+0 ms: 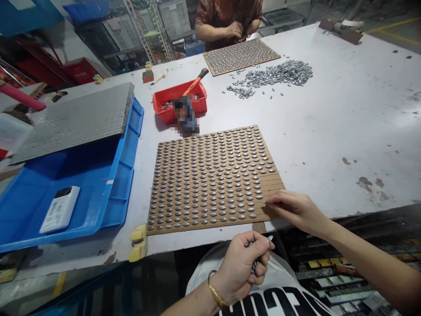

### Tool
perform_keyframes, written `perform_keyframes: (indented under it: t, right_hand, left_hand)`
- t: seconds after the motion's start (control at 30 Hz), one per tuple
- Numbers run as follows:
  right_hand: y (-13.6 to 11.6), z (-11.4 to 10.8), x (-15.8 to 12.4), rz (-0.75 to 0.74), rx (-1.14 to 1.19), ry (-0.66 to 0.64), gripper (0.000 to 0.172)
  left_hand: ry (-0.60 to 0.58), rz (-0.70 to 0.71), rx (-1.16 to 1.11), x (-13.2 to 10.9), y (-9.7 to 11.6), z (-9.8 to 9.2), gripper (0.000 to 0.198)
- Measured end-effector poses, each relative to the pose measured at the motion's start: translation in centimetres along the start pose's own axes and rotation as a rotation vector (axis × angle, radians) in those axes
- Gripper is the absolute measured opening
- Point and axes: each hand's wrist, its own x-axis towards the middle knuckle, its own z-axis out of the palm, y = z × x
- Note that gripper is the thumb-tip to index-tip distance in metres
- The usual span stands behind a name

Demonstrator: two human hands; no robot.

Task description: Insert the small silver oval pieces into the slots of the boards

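Note:
In front of me on the white table lies a brown board (272, 180) covered with rows of small silver oval pieces (204, 192). Its lower right part shows bare grooved strips. My right hand (294, 208) pinches one oval metal piece (265, 202) at the board's right side, beside the end of a row. Closer to my body, below the board's front edge, my left hand (241, 263) is closed round a handful of the same pieces (270, 239); one pokes out by the thumb. A gold bangle (215, 289) circles my left wrist.
A red bin (164, 115) with an orange-handled tool (197, 81) stands behind the board. Loose metal pieces (286, 72) are heaped farther back. Across the table a person (228, 26) works at another filled board (241, 55). A blue crate (113, 193) holding a white device (61, 210) sits left, partly under grey sheets (75, 118).

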Motion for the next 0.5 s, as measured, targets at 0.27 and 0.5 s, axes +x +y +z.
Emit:
perform_keyframes:
  t: [0.27,0.5]
  right_hand:
    - [0.24,-0.09,-0.16,0.000,-0.013,0.001,0.017]
    - [0.39,0.44,-0.22,-0.065,-0.046,-0.028,0.015]
  left_hand:
    - [0.015,-0.001,-0.009,0.07,-0.11,-0.12,0.031]
    - [0.010,-0.014,-0.001,0.05,-0.06,0.05,0.027]
